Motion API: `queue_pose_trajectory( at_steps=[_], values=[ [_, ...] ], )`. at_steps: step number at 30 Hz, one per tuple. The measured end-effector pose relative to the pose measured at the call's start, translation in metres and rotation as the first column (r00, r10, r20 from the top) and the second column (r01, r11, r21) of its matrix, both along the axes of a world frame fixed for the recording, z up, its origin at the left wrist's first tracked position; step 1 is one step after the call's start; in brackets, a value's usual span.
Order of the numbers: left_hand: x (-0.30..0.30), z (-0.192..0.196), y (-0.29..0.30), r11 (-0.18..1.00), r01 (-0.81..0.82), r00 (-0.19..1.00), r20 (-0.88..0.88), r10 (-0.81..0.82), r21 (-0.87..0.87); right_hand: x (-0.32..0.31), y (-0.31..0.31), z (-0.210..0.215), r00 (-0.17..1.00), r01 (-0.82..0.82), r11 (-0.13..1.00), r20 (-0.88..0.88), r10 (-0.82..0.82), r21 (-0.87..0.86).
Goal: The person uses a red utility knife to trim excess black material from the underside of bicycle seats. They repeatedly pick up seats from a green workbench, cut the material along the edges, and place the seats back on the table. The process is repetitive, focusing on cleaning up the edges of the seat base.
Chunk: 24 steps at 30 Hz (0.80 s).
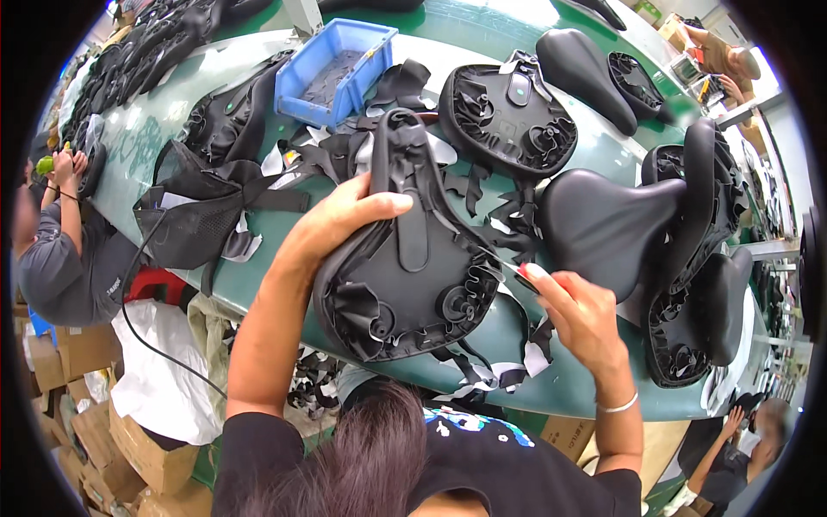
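Observation:
Underside up, a black bicycle saddle point(413, 241) is tilted in front of me over the table. Around its rim the black cover is gathered in folds, and loose cover edge shows along the right side. My left hand point(349, 211) grips the saddle near its narrow nose, thumb lying across the underside. At the saddle's right edge, my right hand point(579, 314) is closed on a slim tool with a red part point(522, 270). Its thin tip reaches the cover edge; most of the tool is hidden by the fingers, so its kind is unclear.
Black and white cover scraps point(517, 220) litter the green table point(258, 289). More saddles point(508, 116) lie beyond and at right, some stacked point(689, 250). A blue bin point(336, 73) and a black mesh bag point(194, 215) stand at left. Other people work left and right.

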<state>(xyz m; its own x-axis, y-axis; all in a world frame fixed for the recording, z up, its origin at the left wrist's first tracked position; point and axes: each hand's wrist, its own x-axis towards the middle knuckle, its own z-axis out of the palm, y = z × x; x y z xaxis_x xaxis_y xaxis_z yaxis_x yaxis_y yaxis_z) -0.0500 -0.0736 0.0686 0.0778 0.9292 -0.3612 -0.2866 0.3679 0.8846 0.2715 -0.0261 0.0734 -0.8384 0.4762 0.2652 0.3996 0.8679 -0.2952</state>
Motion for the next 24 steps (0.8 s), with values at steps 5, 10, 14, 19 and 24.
queue_pose_trajectory(
  at_steps=[5, 10, 14, 19, 24],
  values=[
    [-0.001, 0.002, 0.022, 0.994, 0.111, 0.982, -0.152, -0.108, 0.007, -0.008, 0.009, 0.019, 0.942, -0.025, 0.999, 0.335, 0.032, -0.026],
    [0.007, -0.008, -0.013, 0.988, -0.154, 0.976, -0.163, 0.146, -0.035, -0.004, -0.069, -0.024, 0.936, 0.315, 0.918, 0.239, -0.258, -0.242],
    [0.019, -0.02, -0.053, 0.924, -0.378, 0.917, -0.158, 0.367, -0.051, -0.006, -0.118, -0.015, 0.914, 0.405, 0.823, 0.185, -0.36, -0.399],
    [0.034, -0.025, -0.078, 0.87, -0.486, 0.866, -0.091, 0.492, 0.081, -0.015, -0.089, -0.024, 0.787, 0.387, 0.786, -0.272, -0.554, -0.483],
    [0.05, -0.023, -0.087, 0.841, -0.514, 0.831, -0.148, 0.537, 0.168, -0.076, -0.032, -0.021, 0.864, 0.313, 0.884, -0.281, -0.417, -0.347]
  ],
)
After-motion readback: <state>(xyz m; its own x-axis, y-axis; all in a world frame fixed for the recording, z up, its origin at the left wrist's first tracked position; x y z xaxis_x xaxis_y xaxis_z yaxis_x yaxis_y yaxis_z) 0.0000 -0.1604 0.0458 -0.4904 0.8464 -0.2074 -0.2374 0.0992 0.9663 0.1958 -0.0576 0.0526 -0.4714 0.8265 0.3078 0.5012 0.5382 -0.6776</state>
